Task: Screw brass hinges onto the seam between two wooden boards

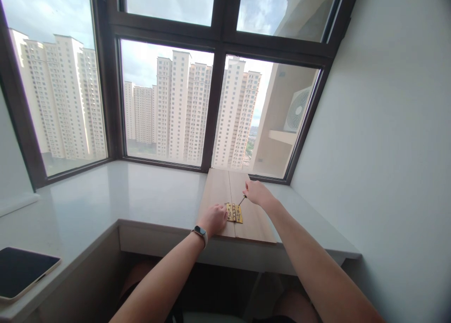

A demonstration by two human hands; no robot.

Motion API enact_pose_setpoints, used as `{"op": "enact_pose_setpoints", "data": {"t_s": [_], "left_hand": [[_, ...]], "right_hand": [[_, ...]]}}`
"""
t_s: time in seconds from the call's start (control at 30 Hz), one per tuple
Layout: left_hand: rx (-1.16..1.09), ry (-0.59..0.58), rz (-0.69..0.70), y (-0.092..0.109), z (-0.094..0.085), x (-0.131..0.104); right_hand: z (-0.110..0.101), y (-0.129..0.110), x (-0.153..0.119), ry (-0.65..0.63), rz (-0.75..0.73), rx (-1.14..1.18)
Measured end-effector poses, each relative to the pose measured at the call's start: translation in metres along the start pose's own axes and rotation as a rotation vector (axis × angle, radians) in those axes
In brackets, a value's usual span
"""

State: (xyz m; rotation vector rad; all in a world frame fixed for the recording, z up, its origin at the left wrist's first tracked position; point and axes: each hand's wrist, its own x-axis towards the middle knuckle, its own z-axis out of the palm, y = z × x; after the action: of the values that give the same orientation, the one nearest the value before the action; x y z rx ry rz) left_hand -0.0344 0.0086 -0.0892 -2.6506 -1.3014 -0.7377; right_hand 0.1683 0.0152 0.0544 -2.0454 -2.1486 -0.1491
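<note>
A yellow hinge-like metal plate [238, 213] with dark holes lies on two light wooden boards [217, 186] set side by side. My left hand [215, 218], with a banded watch [200, 231] on its wrist, rests at the plate's left edge, fingers together and pressing on it. Above and to the right of the plate, my right hand [255, 193] is closed around a thin dark tool [242, 200], whose tip points down at the plate's right half. The tool's handle is mostly hidden in the fingers.
The boards lie across a white windowsill counter [151, 191], reaching its front edge. A tablet [26, 271] sits at the far left. Dark window frames [165, 163] stand behind, and a white wall [380, 139] rises on the right. My legs are below the counter.
</note>
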Motion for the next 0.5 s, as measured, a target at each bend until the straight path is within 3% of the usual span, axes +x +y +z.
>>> {"op": "enact_pose_setpoints", "data": {"t_s": [0.2, 0.5], "left_hand": [[-0.004, -0.010, -0.011, 0.0017, -0.0020, -0.0004], [-0.007, 0.001, -0.001, -0.0006, -0.0002, -0.0002]], "right_hand": [[0.0017, 0.0018, -0.0008, 0.016, -0.053, 0.081], [-0.0050, 0.0010, -0.0015, 0.171, -0.074, 0.153]]}}
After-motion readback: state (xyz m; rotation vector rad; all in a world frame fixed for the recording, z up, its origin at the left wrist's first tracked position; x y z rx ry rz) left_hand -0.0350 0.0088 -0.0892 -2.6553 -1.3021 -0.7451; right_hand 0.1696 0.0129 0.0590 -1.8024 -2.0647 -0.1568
